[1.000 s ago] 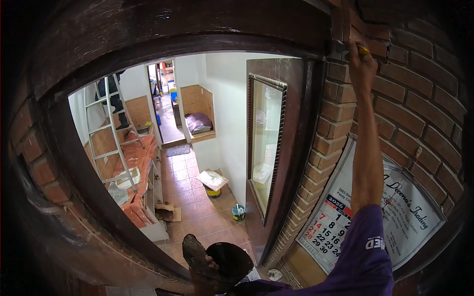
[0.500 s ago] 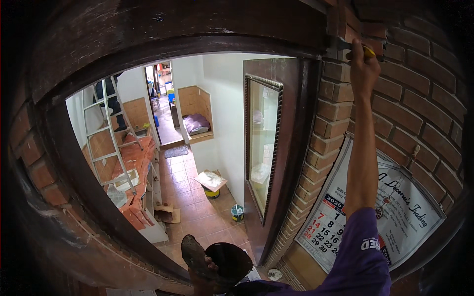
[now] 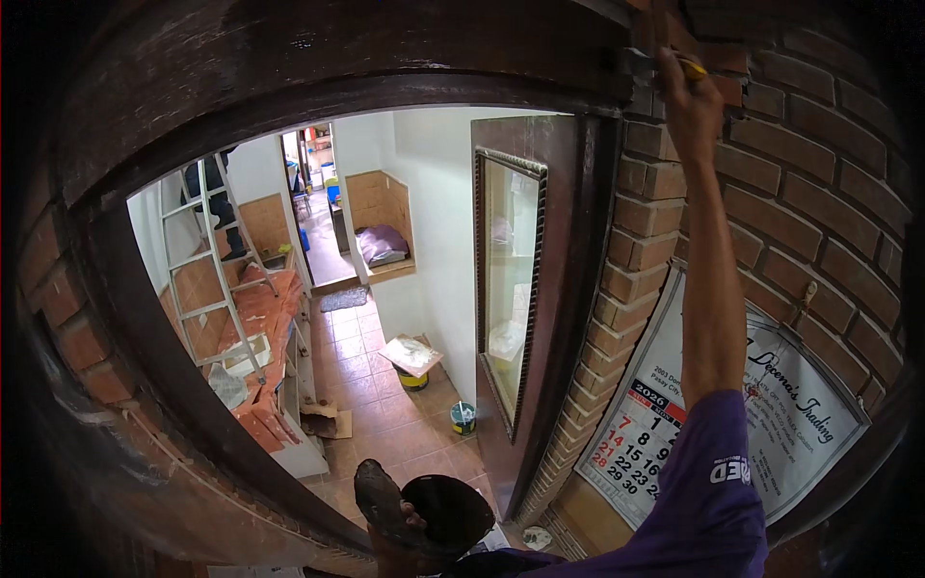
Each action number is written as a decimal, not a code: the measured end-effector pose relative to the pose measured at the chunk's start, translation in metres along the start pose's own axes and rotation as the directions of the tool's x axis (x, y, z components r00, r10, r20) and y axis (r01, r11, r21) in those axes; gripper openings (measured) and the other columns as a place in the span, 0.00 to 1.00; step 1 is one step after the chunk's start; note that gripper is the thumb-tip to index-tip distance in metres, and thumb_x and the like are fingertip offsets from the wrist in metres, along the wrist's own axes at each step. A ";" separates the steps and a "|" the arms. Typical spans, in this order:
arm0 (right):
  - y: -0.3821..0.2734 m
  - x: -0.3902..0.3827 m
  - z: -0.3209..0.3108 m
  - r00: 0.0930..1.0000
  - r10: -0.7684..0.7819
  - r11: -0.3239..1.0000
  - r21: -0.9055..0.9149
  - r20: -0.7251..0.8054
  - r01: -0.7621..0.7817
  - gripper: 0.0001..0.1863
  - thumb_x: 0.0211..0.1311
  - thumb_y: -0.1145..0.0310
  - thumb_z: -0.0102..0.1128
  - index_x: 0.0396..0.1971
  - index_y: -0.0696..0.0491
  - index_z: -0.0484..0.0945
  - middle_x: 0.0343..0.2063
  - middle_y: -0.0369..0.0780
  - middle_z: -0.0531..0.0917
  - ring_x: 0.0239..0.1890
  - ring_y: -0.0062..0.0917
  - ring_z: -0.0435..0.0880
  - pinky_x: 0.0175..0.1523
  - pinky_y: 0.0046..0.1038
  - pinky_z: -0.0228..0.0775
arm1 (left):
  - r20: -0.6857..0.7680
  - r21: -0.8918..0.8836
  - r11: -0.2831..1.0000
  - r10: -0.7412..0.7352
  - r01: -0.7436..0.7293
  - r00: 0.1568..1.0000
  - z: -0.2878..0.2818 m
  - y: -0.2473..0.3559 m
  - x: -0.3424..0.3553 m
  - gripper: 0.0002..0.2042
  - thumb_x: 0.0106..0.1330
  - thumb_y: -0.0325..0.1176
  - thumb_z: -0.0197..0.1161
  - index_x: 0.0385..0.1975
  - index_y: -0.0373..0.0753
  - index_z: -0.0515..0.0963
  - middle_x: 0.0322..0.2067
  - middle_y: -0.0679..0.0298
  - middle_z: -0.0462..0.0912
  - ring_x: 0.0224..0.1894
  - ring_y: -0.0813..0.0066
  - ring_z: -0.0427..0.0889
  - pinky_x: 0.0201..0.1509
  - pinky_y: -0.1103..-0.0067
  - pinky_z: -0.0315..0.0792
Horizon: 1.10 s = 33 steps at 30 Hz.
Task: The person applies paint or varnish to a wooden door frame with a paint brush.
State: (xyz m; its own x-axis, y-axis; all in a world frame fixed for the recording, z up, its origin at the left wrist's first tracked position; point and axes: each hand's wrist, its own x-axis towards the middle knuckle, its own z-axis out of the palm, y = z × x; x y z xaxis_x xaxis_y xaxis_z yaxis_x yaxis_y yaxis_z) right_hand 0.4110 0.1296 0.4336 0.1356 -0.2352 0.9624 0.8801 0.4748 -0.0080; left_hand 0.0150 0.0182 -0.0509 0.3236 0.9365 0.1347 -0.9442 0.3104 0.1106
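Observation:
My right hand [image 3: 691,101] is raised high at the upper right, closed around a paintbrush with a yellow handle [image 3: 692,69]. The brush end points left, to where the dark wooden door frame [image 3: 540,91] meets the brick wall [image 3: 790,207]; its bristles are hard to make out. Low in the middle, my left hand [image 3: 412,520] grips a round, dark open pot [image 3: 451,512]. What lies inside the pot is too dark to tell. A dark, stained piece [image 3: 378,489] stands up at the pot's left side, its kind unclear.
Right of the doorway, a dark door [image 3: 568,241] with a glass panel stands open. A calendar poster [image 3: 761,405] hangs under my right arm. Beyond are a ladder [image 3: 207,255] with a person's legs on it, a covered counter [image 3: 260,318], a board on a bucket [image 3: 411,354], and a paint can [image 3: 463,417].
My right hand and the brush have shifted slightly up and left, toward the frame's corner. My left hand and the pot keep their place.

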 end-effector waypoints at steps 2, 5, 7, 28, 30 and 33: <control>-0.008 0.001 -0.004 0.985 0.169 0.930 0.326 0.037 -0.172 0.15 0.52 0.59 0.54 0.28 0.57 0.76 0.17 0.34 0.77 0.21 0.13 0.72 0.28 0.16 0.63 | 0.015 0.013 1.000 0.027 -0.027 1.000 0.000 -0.002 -0.002 0.26 0.53 0.52 0.49 0.42 0.36 0.62 0.34 0.56 0.70 0.32 0.66 0.69 0.40 0.72 0.63; 0.006 0.010 -0.007 0.985 0.170 0.954 0.254 -0.013 -0.161 0.14 0.52 0.60 0.54 0.27 0.58 0.76 0.17 0.34 0.77 0.21 0.12 0.72 0.28 0.15 0.62 | -0.011 0.018 0.998 0.059 -0.059 0.998 0.013 -0.007 -0.003 0.23 0.55 0.49 0.46 0.44 0.37 0.62 0.32 0.57 0.70 0.30 0.68 0.70 0.39 0.73 0.65; 0.013 0.014 -0.011 0.982 0.186 0.955 0.243 -0.034 -0.173 0.14 0.52 0.60 0.54 0.27 0.58 0.76 0.17 0.34 0.77 0.21 0.12 0.72 0.27 0.15 0.62 | 0.009 0.036 0.999 0.028 -0.028 1.000 0.007 -0.004 -0.002 0.27 0.52 0.53 0.50 0.43 0.35 0.62 0.34 0.56 0.70 0.32 0.67 0.69 0.40 0.73 0.63; 0.022 -0.030 -0.036 0.927 0.374 0.901 0.250 -0.030 -0.355 0.13 0.55 0.60 0.51 0.19 0.54 0.72 0.13 0.31 0.71 0.15 0.10 0.66 0.18 0.14 0.55 | -0.025 -0.050 0.999 0.016 -0.017 1.000 0.011 -0.008 0.001 0.22 0.56 0.47 0.46 0.46 0.39 0.61 0.31 0.55 0.71 0.30 0.65 0.71 0.39 0.71 0.67; 0.010 -0.033 -0.037 0.911 0.412 0.866 0.321 -0.025 -0.384 0.13 0.55 0.61 0.51 0.19 0.54 0.73 0.13 0.31 0.72 0.15 0.10 0.66 0.18 0.14 0.55 | -0.065 -0.036 0.999 0.022 -0.025 0.998 0.010 -0.007 0.000 0.21 0.56 0.46 0.45 0.45 0.39 0.62 0.31 0.55 0.71 0.30 0.65 0.71 0.38 0.71 0.67; 0.015 -0.035 -0.032 0.941 0.340 0.902 0.282 -0.001 -0.325 0.13 0.56 0.61 0.50 0.21 0.55 0.73 0.14 0.31 0.72 0.16 0.09 0.66 0.20 0.14 0.55 | -0.134 -0.033 0.999 0.020 -0.025 0.991 0.014 -0.009 0.002 0.19 0.57 0.44 0.44 0.42 0.39 0.63 0.30 0.56 0.71 0.28 0.66 0.70 0.36 0.72 0.68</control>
State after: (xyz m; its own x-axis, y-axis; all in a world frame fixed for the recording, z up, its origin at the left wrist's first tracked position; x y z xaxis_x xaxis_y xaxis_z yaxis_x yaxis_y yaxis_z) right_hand 0.4343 0.1179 0.3912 0.4269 -0.0610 0.9022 0.6216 0.7444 -0.2438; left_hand 0.0249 0.0153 -0.0381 0.2937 0.9559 0.0035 -0.9533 0.2926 0.0743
